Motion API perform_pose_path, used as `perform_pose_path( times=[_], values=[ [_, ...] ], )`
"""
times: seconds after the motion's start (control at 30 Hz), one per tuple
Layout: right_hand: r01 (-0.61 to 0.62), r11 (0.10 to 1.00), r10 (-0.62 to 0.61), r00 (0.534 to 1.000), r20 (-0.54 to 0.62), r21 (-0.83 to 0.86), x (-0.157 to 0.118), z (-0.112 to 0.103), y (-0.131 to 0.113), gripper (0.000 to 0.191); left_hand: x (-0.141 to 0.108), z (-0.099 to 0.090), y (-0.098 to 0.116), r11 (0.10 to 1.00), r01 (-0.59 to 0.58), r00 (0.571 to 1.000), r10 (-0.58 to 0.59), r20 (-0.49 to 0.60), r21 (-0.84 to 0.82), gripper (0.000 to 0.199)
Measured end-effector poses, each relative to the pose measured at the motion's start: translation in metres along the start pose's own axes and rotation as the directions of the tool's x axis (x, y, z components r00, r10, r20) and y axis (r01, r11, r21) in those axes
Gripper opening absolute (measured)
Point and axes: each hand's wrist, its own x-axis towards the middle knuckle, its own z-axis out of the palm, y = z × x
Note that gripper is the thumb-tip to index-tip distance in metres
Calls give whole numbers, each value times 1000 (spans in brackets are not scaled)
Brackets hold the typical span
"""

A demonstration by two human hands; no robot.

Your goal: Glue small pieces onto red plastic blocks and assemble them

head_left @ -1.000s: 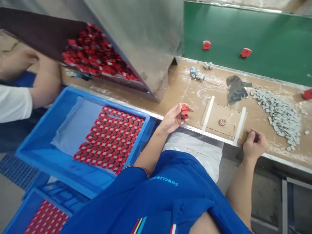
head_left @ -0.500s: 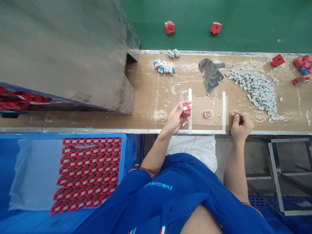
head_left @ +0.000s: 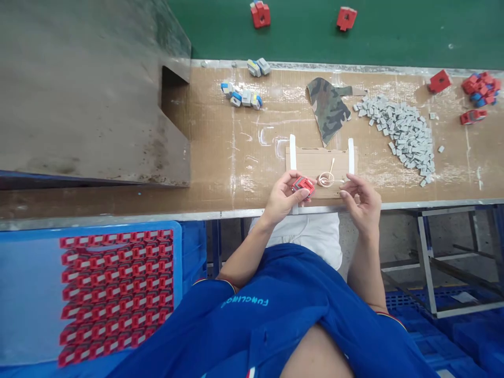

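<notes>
1. A small red block part (head_left: 303, 185), with a pale face and a dark centre, sits in the person's left hand, above the near edge of the workbench and over the lower part of a cardboard sheet.
2. The left hand (head_left: 281, 199) is narrowly closed around the red block part, with the fingertips and thumb pressed against its sides and the palm turned inward.
3. The right hand (head_left: 362, 202) is partly open and appears empty. Its loosely curved fingers (head_left: 344, 193) point toward the red block part, near it but not touching it.
4. Directly beneath and between the hands lies the cardboard sheet (head_left: 315, 160), held to the bench by two white tape strips (head_left: 350, 156). On it rests a small coil of copper-coloured wire (head_left: 325, 179), with a thin pale stick beside it.
5. Beyond the cardboard sheet, on the tan workbench (head_left: 212, 131), lie a camouflage cloth (head_left: 326, 102), a heap of small grey blocks (head_left: 397, 134), a scattered group of grey-and-blue pieces (head_left: 240, 97), and a cluster of red-and-blue parts (head_left: 479, 86).
6. Farther off, loose red parts (head_left: 346, 18) sit on a green surface (head_left: 295, 37) behind the bench.
7. To the person's left, a blue crate (head_left: 179, 262) holds tight rows of red-and-white parts (head_left: 114, 294), and a grey metal housing (head_left: 90, 89) stands on the bench. The person's blue shirt (head_left: 255, 320) fills the lower frame.
</notes>
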Motion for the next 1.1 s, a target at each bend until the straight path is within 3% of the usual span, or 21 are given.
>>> perform_pose_path(
  times=[0.2,0.63,0.7,0.8,0.9,1.0,1.1],
  values=[
    [88,992,-88,996,5,-87,18,16,-11,12,-4,0,-12,988,-97,992,106,-65,122,55],
    [283,952,-301,930,-210,-112,25,33,0,11,-8,-12,-19,937,-176,984,177,23,302,61],
    [228,973,-231,941,-248,-42,20,35,2,9,-9,-12,-17,938,-160,987,154,45,307,62],
    [50,991,-8,949,-316,123,12,36,5,4,-10,-9,-15,945,-103,994,105,9,311,59],
    [-83,971,157,929,-335,224,7,36,5,17,-11,-5,-15,947,-83,994,101,-42,309,54],
    [-126,964,204,913,-353,232,6,35,2,27,-12,-2,-17,949,-77,992,102,-68,307,53],
    [-99,962,182,928,-325,254,5,32,-7,23,-12,-1,-18,947,-55,992,87,-89,317,54]
  ],
)
